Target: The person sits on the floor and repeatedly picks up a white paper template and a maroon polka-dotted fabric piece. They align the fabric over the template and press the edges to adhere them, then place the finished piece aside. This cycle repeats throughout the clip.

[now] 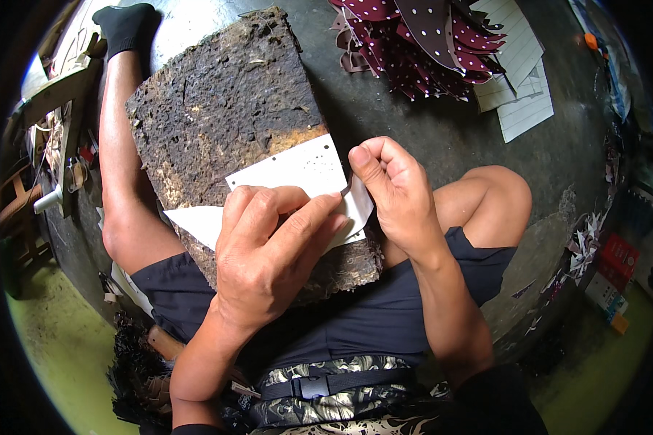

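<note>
A dark, rough, pitted slab (225, 101) lies across my lap. On its near part rest white sheets (290, 165), one with small dark dots or holes. My left hand (272, 235) bears down on the white sheet with bent fingers, thumb and forefinger close together at its right part. There a white flap (359, 206) curls up off the slab toward my right hand (399, 192). My right hand is raised just beyond the slab's right edge, thumb and forefinger pinched. What sits in that pinch is too small or hidden to make out.
Dark red and brown polka-dot cut pieces (428, 43) are piled on the floor at the far right, beside lined paper sheets (522, 101). A wooden frame (58, 101) stands at left. Scraps (584, 239) and a red packet (617, 262) lie at right.
</note>
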Available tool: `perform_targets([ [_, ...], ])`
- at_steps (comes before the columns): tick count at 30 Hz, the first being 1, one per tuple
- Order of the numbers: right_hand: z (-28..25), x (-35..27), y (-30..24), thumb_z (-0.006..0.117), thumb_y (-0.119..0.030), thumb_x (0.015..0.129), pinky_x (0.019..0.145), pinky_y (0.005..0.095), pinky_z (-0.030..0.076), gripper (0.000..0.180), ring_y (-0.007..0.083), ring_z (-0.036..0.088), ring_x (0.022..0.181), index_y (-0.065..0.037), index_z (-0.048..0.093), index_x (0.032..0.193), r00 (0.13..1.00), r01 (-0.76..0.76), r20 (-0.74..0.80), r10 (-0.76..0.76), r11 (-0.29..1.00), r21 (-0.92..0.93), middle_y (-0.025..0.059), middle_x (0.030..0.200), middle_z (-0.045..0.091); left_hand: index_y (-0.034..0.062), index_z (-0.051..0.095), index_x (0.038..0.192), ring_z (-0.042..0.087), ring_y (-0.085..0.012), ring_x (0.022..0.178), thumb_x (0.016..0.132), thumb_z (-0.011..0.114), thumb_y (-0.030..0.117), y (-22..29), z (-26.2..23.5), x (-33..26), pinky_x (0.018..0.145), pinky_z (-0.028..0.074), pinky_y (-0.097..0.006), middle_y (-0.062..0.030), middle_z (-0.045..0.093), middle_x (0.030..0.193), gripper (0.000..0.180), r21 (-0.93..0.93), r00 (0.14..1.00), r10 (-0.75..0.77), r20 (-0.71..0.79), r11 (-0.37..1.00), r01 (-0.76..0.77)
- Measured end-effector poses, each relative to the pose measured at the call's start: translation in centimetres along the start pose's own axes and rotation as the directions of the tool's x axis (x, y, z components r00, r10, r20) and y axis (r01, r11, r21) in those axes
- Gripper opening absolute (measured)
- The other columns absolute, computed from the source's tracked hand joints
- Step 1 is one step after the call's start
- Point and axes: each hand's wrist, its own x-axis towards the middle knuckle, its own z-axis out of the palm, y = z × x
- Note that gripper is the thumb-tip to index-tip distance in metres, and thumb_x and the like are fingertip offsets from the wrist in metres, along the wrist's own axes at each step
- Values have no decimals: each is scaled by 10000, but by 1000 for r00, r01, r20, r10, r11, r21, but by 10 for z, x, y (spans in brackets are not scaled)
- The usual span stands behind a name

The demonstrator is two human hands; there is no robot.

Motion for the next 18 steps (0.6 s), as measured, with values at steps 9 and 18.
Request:
perform_targets([
  [9, -2, 6, 6, 708, -360, 1191, 724, 270, 483, 372, 49, 536, 815, -3, 705, 1084, 1000, 12, -27, -13, 998, -54, -39, 859, 620, 177, 842, 1147, 642, -218, 926, 842, 975, 182, -3, -3, 1, 873, 446, -420, 30, 700, 983, 333, 61, 1000, 21, 17, 998, -22],
  [18, -8, 12, 9, 712, -357, 1190, 737, 240, 469, 351, 28, 538, 838, -18, 709, 1096, 999, 6, -37, -12, 989, -150, -54, 898, 638, 192, 848, 1145, 634, -224, 923, 839, 981, 194, -7, -5, 2, 888, 437, -427, 38, 693, 970, 335, 37, 999, 31, 37, 999, -32],
])
